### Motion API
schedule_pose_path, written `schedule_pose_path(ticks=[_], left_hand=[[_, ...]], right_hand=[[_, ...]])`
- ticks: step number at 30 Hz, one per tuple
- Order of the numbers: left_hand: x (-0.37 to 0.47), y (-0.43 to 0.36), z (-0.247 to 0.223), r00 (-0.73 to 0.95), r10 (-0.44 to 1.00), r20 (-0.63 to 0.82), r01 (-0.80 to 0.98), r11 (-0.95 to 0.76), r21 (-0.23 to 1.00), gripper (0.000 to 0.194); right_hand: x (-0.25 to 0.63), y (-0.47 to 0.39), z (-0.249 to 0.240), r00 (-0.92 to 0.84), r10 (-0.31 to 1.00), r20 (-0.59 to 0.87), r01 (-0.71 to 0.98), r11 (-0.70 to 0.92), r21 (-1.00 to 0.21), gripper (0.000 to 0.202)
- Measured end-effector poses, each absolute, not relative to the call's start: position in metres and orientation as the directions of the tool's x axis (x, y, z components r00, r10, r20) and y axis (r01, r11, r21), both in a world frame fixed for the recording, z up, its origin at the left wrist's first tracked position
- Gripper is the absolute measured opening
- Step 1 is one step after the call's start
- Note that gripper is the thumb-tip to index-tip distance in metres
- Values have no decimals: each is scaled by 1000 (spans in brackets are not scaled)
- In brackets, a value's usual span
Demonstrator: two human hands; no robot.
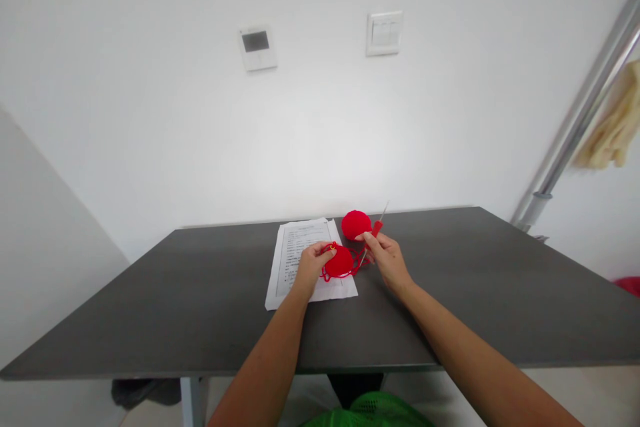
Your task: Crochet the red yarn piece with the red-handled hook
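A white wall (320,127) is rising behind a dark gray table (210,320), whose far edge is running close along it. The near edge is passing beneath both forearms, and wide stretches of tabletop are extending left and right of the hands. The left forearm (273,353) is reaching up and inward, while the right forearm (465,347) is slanting in from the lower right; the lower border is cutting both off.

Over the table's middle, a printed paper sheet (296,240) is lying under the left hand, its lettering staying too small to read. The left hand (311,267) is bending at the wrist, pinching a flat red yarn piece (340,262) at its left side between thumb and fingers, above the sheet. The right hand (389,260) is angling toward it, gripping a slim red-handled tool (377,227) whose thin metal end is pointing up and away. Its fingers are covering part of the handle.

A red yarn ball (356,224) is sitting just beyond the hands, beside the sheet's upper right corner. Loose red strands (358,255) are looping between the hands; whether the tool's lower end is touching them is hard to tell. A tiny yellow spot (333,247) is showing by the left thumb.
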State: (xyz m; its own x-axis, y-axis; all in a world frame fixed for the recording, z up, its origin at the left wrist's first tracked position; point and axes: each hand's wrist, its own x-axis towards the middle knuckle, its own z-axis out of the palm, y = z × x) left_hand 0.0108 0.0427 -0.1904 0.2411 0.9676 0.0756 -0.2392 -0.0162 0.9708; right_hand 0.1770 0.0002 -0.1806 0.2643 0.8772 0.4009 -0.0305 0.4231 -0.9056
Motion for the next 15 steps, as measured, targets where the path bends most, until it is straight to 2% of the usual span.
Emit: schedule_pose_path(ticks=[5,15], left_hand=[[12,41,-189,193,976,102,-220,-58,974,22],[14,41,-191,196,973,125,-175,-91,980,22]], right_hand=[[174,-4,-178,198,860,471,-29,485,-874,26],[173,-3,-183,180,839,514,99,504,-858,26]])
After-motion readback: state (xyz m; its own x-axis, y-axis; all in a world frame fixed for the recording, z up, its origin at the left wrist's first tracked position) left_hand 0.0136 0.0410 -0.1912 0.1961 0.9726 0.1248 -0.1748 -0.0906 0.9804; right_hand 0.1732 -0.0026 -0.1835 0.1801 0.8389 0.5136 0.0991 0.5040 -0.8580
